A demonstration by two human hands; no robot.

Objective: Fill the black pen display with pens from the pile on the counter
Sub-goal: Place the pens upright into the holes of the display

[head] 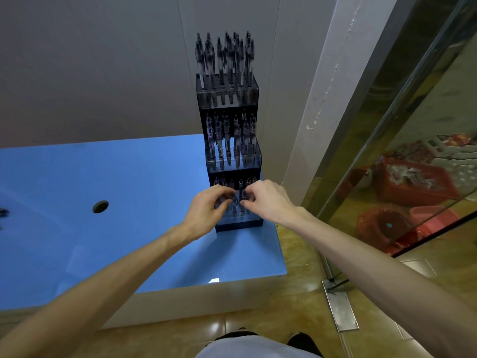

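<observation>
A tall black pen display with three stepped tiers stands at the right end of the blue counter. Several clear-barrelled pens stand in the top tier, the middle tier and the bottom tier. My left hand is at the bottom tier, its fingers curled round the top of a pen there. My right hand pinches the top of another pen in the same tier, just to the right. Part of the bottom tier is hidden behind both hands. A few dark pens of the pile show at the far left edge.
A round hole is cut in the counter left of the display. A grey wall rises behind. To the right stands a glass pane with red baskets behind it. The counter's right edge is close to the display, with tiled floor below.
</observation>
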